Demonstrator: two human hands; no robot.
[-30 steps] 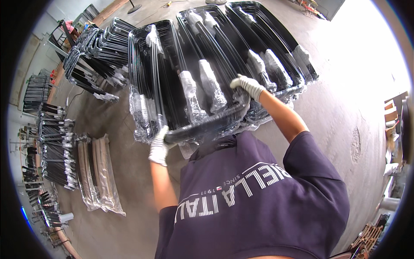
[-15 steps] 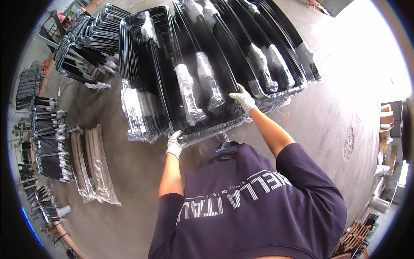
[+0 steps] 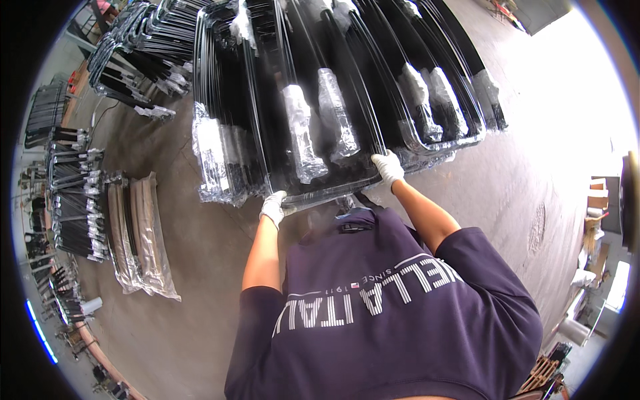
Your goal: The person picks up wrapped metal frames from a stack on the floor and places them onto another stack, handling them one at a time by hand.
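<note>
Both my hands wear white gloves and reach forward over my purple shirt. My left hand [image 3: 273,207] grips the near left end of a long black curved frame [image 3: 327,190]. My right hand [image 3: 387,167] grips the same frame further right. The frame lies along the near edge of a big stack of black frames [image 3: 347,87] on the concrete floor, several of them partly wrapped in clear plastic [image 3: 299,137].
More piles of black frames [image 3: 143,50] lie at the upper left and along the left edge [image 3: 73,200]. Two brown plastic-wrapped bundles [image 3: 143,233] lie on the floor to my left. Bare concrete floor [image 3: 547,153] stretches to the right, with boxes at the far right.
The frame in my hands has come down from a raised, tilted hold onto the near edge of the stack. My view has moved closer to the stack.
</note>
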